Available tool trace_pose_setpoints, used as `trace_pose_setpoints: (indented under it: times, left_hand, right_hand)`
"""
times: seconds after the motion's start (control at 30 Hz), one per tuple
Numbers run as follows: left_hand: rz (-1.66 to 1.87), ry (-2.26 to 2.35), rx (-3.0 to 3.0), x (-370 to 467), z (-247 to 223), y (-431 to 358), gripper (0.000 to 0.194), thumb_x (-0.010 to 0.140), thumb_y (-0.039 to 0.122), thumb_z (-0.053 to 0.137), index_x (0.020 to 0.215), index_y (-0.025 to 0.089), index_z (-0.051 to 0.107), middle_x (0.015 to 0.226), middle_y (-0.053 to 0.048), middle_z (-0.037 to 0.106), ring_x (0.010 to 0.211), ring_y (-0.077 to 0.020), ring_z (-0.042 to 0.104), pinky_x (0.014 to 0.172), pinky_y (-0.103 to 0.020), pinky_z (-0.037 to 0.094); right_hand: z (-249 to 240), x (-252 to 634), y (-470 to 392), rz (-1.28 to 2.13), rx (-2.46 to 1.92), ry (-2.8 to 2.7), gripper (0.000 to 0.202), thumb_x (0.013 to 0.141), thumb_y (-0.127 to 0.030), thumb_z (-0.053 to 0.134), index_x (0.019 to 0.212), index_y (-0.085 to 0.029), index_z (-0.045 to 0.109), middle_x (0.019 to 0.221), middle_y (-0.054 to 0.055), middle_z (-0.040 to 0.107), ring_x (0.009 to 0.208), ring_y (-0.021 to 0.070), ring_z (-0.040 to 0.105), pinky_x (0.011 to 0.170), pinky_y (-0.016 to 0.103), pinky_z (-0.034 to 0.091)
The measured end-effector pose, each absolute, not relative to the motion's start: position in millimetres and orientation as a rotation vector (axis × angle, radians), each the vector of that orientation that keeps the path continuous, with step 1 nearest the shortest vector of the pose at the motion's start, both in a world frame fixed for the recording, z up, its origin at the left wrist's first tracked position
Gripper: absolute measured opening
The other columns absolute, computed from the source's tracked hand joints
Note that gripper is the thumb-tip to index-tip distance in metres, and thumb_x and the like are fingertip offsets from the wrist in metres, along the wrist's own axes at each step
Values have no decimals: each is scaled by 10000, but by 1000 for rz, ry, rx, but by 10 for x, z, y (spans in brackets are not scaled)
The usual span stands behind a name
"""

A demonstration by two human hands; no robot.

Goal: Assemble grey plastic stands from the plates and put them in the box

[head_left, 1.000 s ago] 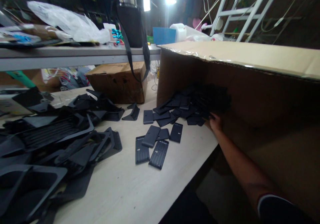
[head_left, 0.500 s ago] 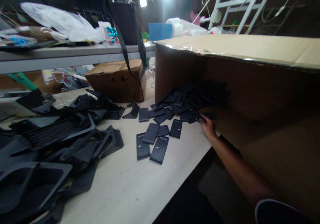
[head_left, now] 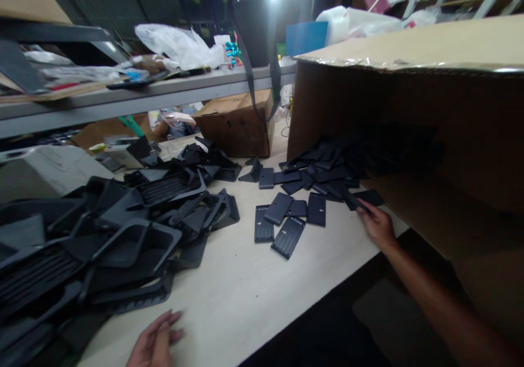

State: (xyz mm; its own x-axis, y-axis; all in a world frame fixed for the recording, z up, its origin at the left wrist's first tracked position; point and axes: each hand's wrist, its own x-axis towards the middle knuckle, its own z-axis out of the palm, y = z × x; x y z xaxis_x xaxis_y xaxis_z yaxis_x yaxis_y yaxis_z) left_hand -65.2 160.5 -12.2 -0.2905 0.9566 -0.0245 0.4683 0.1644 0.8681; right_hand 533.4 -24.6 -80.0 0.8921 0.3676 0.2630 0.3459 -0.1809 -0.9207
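My right hand [head_left: 377, 225] pinches a flat black plastic panel [head_left: 352, 199] by its end, at the mouth of the cardboard box. Behind it, a heap of similar dark panels [head_left: 335, 165] spills out of the box onto the table. Several more panels, such as a ribbed one [head_left: 289, 237] lying face up, are scattered near the table's middle. At the bottom edge my left hand [head_left: 155, 341] hovers over or rests on the tabletop, fingers loosely curled and parted, holding nothing. Left of it lies a large pile of black moulded plastic frames [head_left: 135, 241].
The big cardboard box [head_left: 409, 50] lies on its side at the right. A smaller closed carton [head_left: 235, 130] stands at the back beneath a shelf [head_left: 172, 91] loaded with plastic bags. A dark strap [head_left: 275, 83] hangs off that shelf. The pale table [head_left: 229, 301] ends along a slanting front edge.
The view has swung left, so things sit further right. My left hand has come into view at the bottom. My right hand has drawn the panel slightly out from the heap.
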Motion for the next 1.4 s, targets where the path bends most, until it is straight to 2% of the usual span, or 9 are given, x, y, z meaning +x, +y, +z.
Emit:
trace_pose_setpoints:
  times: [0.2, 0.37, 0.6, 0.9, 1.1, 1.23, 1.4]
  left_hand:
    - [1127, 1755, 1314, -744, -256, 1611, 397, 752, 541, 717, 1032, 270, 790, 1001, -51, 846, 748, -271, 767, 763, -435, 647]
    - [1200, 1681, 1316, -731, -290, 1590, 379, 779, 510, 728, 1023, 225, 781, 982, -74, 836, 694, -232, 727, 709, -389, 629]
    - [1248, 1585, 1269, -676, -255, 1529, 407, 827, 497, 731, 1052, 159, 755, 973, -102, 814, 655, -177, 681, 682, -328, 579]
    - [1243, 1545, 1248, -642, -147, 1448, 393, 826, 480, 736, 1040, 150, 751, 961, -119, 811, 675, -189, 712, 717, -348, 596]
    - [1168, 1547, 1321, -716, 200, 1514, 584, 856, 552, 733, 1284, 160, 672, 1158, -138, 775, 763, -218, 755, 774, -390, 624]
    - [1074, 1600, 1548, -768, 510, 1646, 588, 906, 567, 700, 1348, 181, 658, 1325, -157, 740, 874, -241, 779, 838, -397, 611]
    - [1011, 1599, 1758, -743, 899, 1791, 559, 946, 566, 688, 1372, 205, 678, 1003, -93, 810, 918, -273, 786, 829, -376, 593]
  right_hand:
    - [-740, 5179, -98, 106, -1735, -516, 653, 788, -555, 790, 1318, -174, 805, 1170, 157, 838, 1031, 348, 811, 914, 461, 660]
    - [-638, 5006, 47, 240, -1706, -572, 576, 736, -540, 836, 1225, -236, 844, 1183, 117, 841, 1055, 346, 809, 946, 463, 660]
    - [-296, 4520, 220, 348, -1770, -632, 609, 786, -559, 822, 1302, -236, 816, 1225, 108, 830, 1115, 350, 797, 1013, 462, 643]
    - [-211, 3521, 295, 680, -1627, -931, 492, 800, -555, 797, 1181, -253, 871, 1248, 96, 826, 1156, 361, 794, 1033, 433, 643]
    - [-261, 3099, 325, 908, -1519, -1146, 462, 859, -554, 760, 1185, -248, 875, 1259, 99, 814, 1192, 351, 784, 1060, 421, 622]
    - [-379, 3159, 424, 803, -1551, -1065, 499, 822, -567, 775, 1169, -224, 878, 1245, 101, 816, 1167, 356, 792, 1010, 406, 648]
    - [-501, 3299, 438, 563, -1659, -753, 597, 763, -626, 795, 1180, -205, 868, 1233, 96, 827, 1172, 365, 788, 987, 380, 659]
